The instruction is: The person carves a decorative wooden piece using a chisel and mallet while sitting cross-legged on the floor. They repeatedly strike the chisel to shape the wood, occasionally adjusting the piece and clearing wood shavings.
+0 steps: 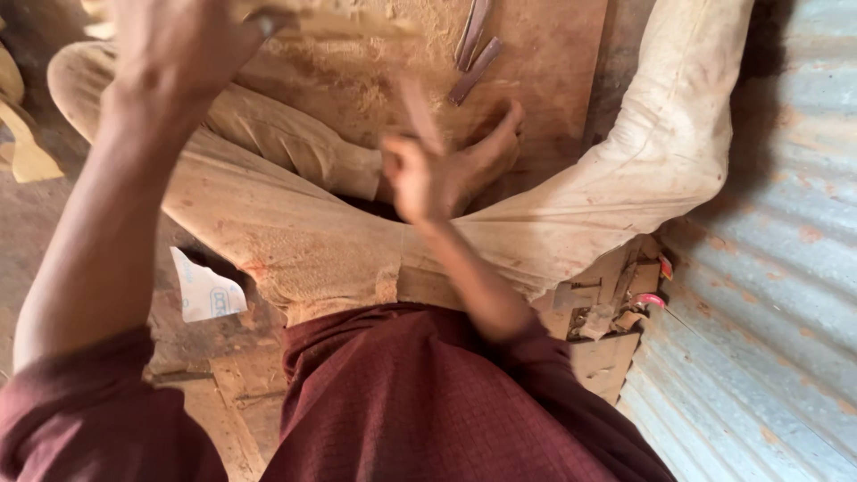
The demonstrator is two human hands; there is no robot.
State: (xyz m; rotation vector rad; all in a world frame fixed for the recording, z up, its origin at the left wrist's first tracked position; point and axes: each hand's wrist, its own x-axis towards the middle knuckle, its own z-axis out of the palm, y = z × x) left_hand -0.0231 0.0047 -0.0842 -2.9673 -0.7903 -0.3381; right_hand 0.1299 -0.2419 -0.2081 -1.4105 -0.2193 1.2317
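In the head view, a person is sitting on the ground with legs in dusty cream trousers [295, 241] folded and spread apart, and a dark red shirt [420, 402] is filling the bottom of the picture. The right hand [424, 178] is sitting in the middle, just in front of a bare foot [486, 156], and its fingers [393, 170] are curling tight around a thin reddish-brown stick of wood [418, 112] that is pointing up and looking blurry. The left hand [178, 45] is lifting high at the top left, close to the camera, and it is gripping a pale flat piece of wood [330, 20] that is reaching to the right along the top edge; its fingers are bent around the wood, but the blur is hiding just how they are lying. A big brown wooden board [384, 80] dusted with light sawdust is lying under the foot and hands. Two thin dark wood strips [471, 49] are resting on the board near the top, side by side. A torn white scrap of paper [207, 290] is lying on the floor beside the left thigh. A grey ridged metal sheet wall [768, 268] is standing on the right, and small metal tools [598, 308] are lying next to it by the right knee.
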